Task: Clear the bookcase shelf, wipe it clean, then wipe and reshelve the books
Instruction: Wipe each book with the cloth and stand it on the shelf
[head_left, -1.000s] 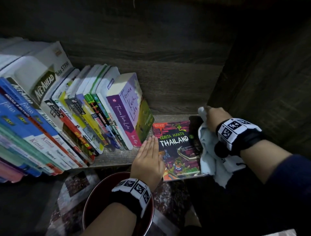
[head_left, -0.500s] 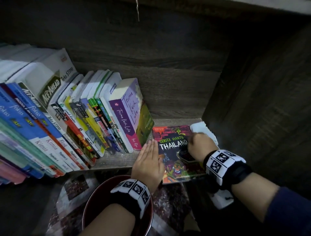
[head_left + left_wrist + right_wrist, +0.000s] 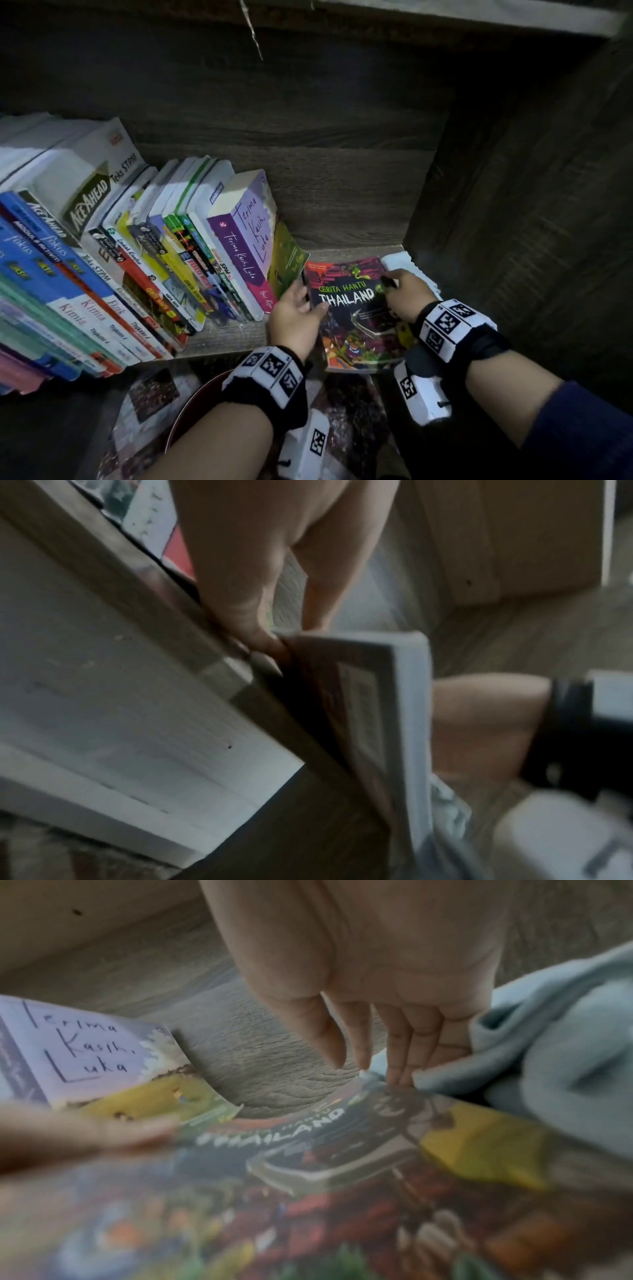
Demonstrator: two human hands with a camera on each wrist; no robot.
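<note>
Books (image 3: 144, 267) mostly reshelved at 9 o'clock. Thailand book (image 3: 356, 308) flat on shelf (image 3: 226, 337) centre, pinched by left hand (image 3: 296, 320); right hand (image 3: 404, 294) fingertips pressed at cloth (image 3: 407, 265), 2 o'clock. Reshelving pending.

Right hand (image 3: 369, 961) fingertips (image 3: 397, 1066) on Thailand book (image 3: 308, 1191); pale cloth (image 3: 555, 1047) alongside

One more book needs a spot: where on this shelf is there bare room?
Bare shelf board in front of the leaning row, and a strip behind the Thailand book up to the back panel. Crowded: the right corner, with that book, cloth and both hands.
</note>
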